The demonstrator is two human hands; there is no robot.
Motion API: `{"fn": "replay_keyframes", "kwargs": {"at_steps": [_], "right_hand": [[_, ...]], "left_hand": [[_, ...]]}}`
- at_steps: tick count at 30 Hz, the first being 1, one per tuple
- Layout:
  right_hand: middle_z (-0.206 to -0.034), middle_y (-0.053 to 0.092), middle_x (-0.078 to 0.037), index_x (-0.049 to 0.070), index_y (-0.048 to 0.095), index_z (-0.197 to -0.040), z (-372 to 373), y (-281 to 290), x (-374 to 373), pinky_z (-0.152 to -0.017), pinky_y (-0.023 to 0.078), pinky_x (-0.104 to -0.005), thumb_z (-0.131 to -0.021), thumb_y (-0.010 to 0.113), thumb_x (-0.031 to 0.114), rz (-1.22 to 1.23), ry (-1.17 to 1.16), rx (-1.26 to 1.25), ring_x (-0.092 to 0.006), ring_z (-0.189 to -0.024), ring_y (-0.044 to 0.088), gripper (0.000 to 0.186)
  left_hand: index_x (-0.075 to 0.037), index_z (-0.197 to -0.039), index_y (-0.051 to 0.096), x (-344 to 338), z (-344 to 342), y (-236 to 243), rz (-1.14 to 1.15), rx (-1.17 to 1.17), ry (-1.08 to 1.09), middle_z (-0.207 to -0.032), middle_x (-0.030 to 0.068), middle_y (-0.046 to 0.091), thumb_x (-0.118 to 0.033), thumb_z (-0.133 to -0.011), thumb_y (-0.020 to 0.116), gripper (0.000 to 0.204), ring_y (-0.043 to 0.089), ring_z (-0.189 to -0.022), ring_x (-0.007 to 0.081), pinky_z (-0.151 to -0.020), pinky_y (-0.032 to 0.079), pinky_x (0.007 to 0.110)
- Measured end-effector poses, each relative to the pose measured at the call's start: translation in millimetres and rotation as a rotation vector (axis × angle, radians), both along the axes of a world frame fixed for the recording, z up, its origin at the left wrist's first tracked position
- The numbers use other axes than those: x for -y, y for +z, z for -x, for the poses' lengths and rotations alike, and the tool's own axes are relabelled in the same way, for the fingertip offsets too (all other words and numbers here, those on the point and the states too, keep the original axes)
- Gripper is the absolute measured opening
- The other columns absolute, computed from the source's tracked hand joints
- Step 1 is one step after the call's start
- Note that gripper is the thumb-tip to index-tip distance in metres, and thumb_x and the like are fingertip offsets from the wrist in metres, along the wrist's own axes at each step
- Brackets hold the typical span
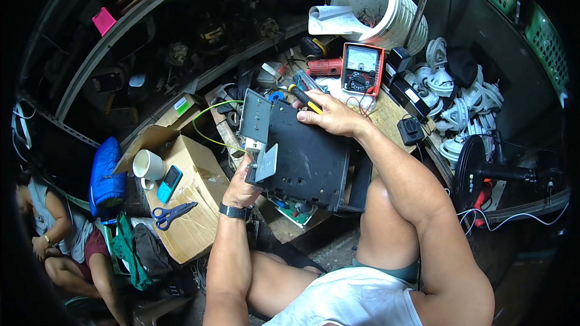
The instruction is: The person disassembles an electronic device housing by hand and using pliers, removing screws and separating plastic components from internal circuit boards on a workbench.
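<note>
Clock is centered on the black metal casing [308, 160], mid-view in front of you above the cluttered low bench, its broad flat face showing. Your left hand [239, 188] grips its 8 o'clock corner, thumb by the small plate; the other fingers go out of sight underneath. Your right hand [333, 115] is at 1 o'clock, fingers wrapped on a yellow-and-black screwdriver [307, 99], handle slanting to 10. Can't make out its tip, nor whether that hand also bears on the casing.

Casing's 9–10 o'clock side: upper grey metal plate [256, 115], lower grey metal plate [267, 163], and a yellow-green wire [194, 123] looping out and back. Green circuit board [295, 213] shows just past the 6 o'clock edge.

Around you: red-framed analog multimeter [362, 59] at 1, white bucket [408, 17] beyond it. Pile of white spiral lamps [441, 79] at 2. Cardboard box [190, 235] at 8, carrying scissors [175, 212], blue phone [169, 183] and white mug [148, 165]. Another person [57, 214] sits well off at 8.
</note>
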State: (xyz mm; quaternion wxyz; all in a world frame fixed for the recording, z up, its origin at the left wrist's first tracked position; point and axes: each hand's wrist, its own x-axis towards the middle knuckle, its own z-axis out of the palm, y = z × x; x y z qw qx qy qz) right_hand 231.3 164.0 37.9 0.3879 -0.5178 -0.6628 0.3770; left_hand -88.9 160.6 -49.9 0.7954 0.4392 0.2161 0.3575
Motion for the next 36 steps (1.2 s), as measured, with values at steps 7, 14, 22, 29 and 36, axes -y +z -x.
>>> {"fn": "replay_keyframes", "kwargs": {"at_steps": [7, 14, 22, 29, 36], "right_hand": [[-0.127, 0.059, -0.010, 0.009, 0.067, -0.128, 3, -2, -2, -0.108, 0.044, -0.0387, -0.100, 0.072, 0.044, -0.015, 0.037, 0.049, -0.0251, -0.123, 0.058, 0.045], [-0.130, 0.059, -0.010, 0.008, 0.067, -0.130, 3, 2, 3, -0.109, 0.043, -0.0381, -0.100, 0.073, 0.045, -0.006, 0.019, 0.033, -0.0248, -0.123, 0.056, 0.048], [-0.122, 0.058, -0.011, 0.009, 0.067, -0.129, -3, 5, 4, -0.106, 0.045, -0.0393, -0.099, 0.074, 0.038, -0.024, 0.060, 0.003, -0.0262, -0.119, 0.059, 0.043], [-0.122, 0.058, -0.015, 0.007, 0.067, -0.130, 0, -5, 6, -0.106, 0.045, -0.0409, -0.098, 0.074, 0.037, -0.236, -0.009, 0.089, -0.0321, -0.120, 0.059, 0.044], [-0.118, 0.059, -0.017, 0.005, 0.070, -0.124, 41, 34, 76, -0.098, 0.051, -0.0436, -0.085, 0.086, 0.033, -0.326, -0.194, 0.111, -0.0351, -0.109, 0.064, 0.051]], "left_hand": [[-0.010, -0.147, 0.057, 13, -4, 2, -0.038, -0.156, -0.015, -0.138, 0.0018, 0.064, -0.022, -0.097, 0.079, 0.056, 0.062, -0.122, 0.0164, -0.106, 0.050, 0.039], [-0.009, -0.149, 0.056, 21, -17, 7, 0.098, -0.001, 0.021, -0.142, 0.0032, 0.063, -0.029, -0.092, 0.085, 0.067, 0.060, -0.129, 0.0197, -0.110, 0.048, 0.042], [-0.011, -0.160, 0.038, 9, -4, -9, -0.088, -0.017, 0.017, -0.145, 0.0049, 0.059, -0.017, -0.106, 0.064, 0.060, 0.062, -0.125, 0.0175, -0.111, 0.048, 0.037], [-0.010, -0.154, 0.047, 12, -10, 2, 0.092, 0.084, 0.067, -0.144, 0.0047, 0.061, -0.024, -0.100, 0.072, 0.062, 0.060, -0.129, 0.0201, -0.112, 0.047, 0.040], [-0.007, -0.160, 0.040, 18, -6, 0, 0.037, 0.085, 0.067, -0.147, 0.0053, 0.060, -0.026, -0.105, 0.068, 0.064, 0.058, -0.132, 0.0207, -0.115, 0.045, 0.039]]}}
